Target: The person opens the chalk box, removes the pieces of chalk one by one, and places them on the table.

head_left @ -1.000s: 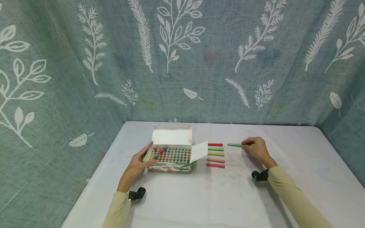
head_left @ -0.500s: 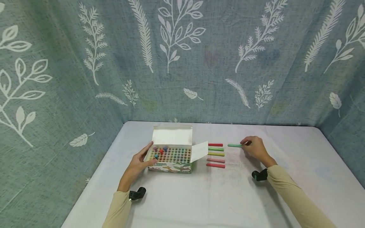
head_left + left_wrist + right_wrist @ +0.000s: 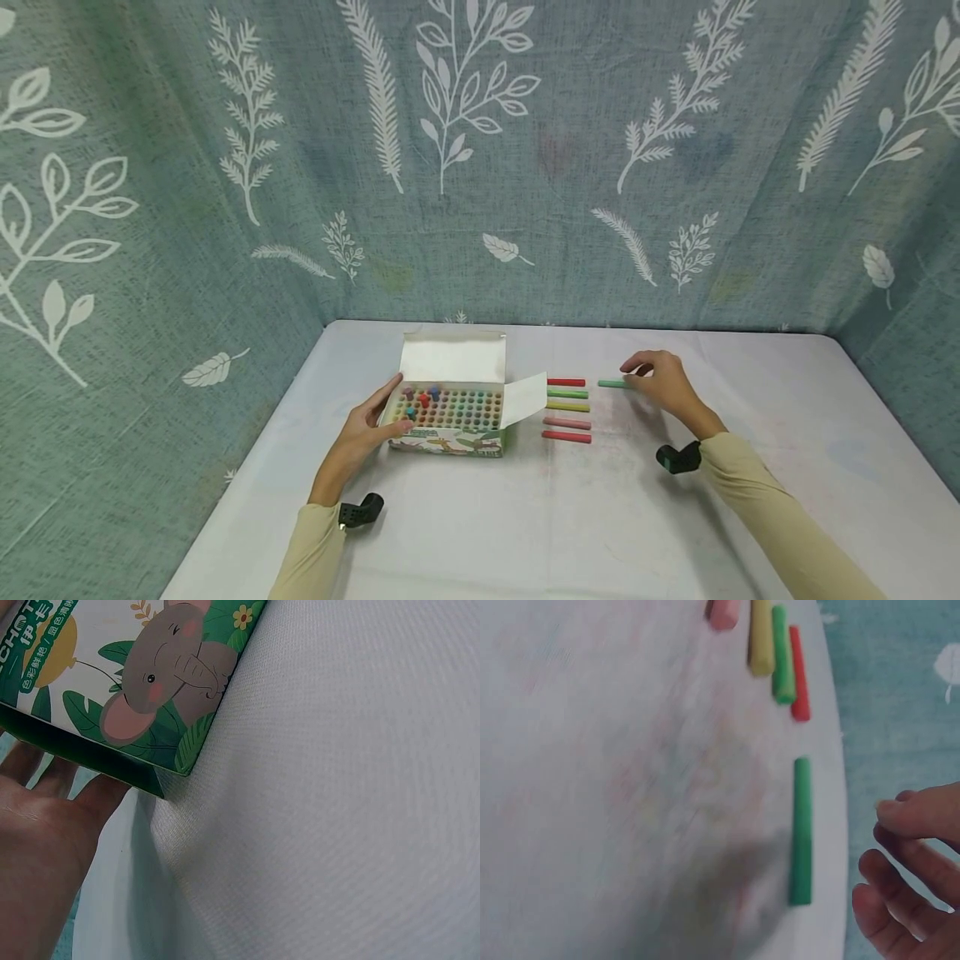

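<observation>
This looks like a small screened-off work corner – a tabletop booth more than a furnished room. A grey-green curtain [image 3: 555, 225], printed with white leaves [image 3: 471, 93] and fern sprigs, hangs behind the table [image 3: 600, 533] and along both sides of it. The tabletop wears a white woven covering [image 3: 337, 787], marked by faint pink smudges [image 3: 634, 784]. A carton [image 3: 45, 712] with a cartoon elephant [image 3: 154, 679] and a few coloured sticks [image 3: 567, 407] suggest craft or drawing – whether in a home, classroom or studio cannot be told

Box [image 3: 146, 682]: "CHOT", "伊卡", "色彩鲜艳" legible; brand name cut off.
</observation>
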A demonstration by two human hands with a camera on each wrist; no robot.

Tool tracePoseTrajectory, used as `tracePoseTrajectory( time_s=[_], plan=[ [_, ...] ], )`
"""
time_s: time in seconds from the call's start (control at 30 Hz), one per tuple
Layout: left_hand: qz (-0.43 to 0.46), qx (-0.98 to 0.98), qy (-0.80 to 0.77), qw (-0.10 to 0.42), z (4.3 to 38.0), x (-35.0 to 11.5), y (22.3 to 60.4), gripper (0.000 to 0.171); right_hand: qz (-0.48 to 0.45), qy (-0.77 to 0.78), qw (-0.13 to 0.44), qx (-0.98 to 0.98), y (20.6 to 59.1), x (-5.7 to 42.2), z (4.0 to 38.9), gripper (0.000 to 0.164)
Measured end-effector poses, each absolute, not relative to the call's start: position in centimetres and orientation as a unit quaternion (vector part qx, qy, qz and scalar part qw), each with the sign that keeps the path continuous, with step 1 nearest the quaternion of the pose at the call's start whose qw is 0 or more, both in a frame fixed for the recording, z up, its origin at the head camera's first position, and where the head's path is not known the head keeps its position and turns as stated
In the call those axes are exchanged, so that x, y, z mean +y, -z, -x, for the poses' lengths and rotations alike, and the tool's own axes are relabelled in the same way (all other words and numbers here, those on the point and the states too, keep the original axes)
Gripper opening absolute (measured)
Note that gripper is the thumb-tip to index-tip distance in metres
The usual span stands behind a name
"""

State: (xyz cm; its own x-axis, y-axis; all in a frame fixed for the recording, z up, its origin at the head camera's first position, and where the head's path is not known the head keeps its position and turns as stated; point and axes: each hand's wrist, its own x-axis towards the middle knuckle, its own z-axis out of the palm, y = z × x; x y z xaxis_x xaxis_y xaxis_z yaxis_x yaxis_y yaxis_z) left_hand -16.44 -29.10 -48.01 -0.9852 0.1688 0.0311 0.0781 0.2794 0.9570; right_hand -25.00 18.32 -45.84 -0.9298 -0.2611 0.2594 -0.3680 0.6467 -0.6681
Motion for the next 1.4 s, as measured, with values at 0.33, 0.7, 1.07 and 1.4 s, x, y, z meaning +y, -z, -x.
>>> tracePoseTrajectory(
  time_s=[0.33,0.7,1.07,1.4],
  plan=[
    [-0.079,0.802,-0.591,0.036,16.4,-29.3,48.3,0.076,-0.213,-0.397,0.082,-0.889,43.2,15.6,24.1,0.007],
    [-0.079,0.792,-0.603,0.046,15.5,-28.5,46.4,0.076,-0.269,-0.406,0.088,-0.869,40.3,12.4,23.1,0.007],
    [-0.085,0.795,-0.599,0.042,15.5,-28.4,46.4,0.075,-0.315,-0.410,0.089,-0.851,38.4,9.3,22.0,0.007],
    [-0.076,0.801,-0.593,0.036,15.9,-28.9,47.3,0.076,-0.366,-0.411,0.078,-0.831,37.1,6.4,21.1,0.008]
  ],
)
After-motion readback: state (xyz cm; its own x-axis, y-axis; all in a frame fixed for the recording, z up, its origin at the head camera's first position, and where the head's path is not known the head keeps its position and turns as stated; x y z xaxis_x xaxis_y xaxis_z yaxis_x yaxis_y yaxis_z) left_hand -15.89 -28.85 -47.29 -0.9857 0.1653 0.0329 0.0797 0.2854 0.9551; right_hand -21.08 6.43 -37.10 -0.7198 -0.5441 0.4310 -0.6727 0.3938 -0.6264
